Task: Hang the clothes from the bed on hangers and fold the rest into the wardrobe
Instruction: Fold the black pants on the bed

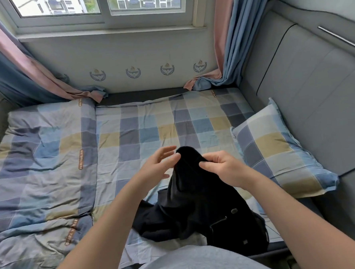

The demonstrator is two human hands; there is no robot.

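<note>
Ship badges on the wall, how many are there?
4, in a row under the window: left badge, middle-left badge, middle-right badge, right badge. The curtains may hide more.

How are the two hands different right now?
The right hand pinches the black garment and holds its top up; the left hand grips nothing. The right hand's fingers are curled, the left hand's are open and spread. Both hover over the checked bed, close together.
</note>
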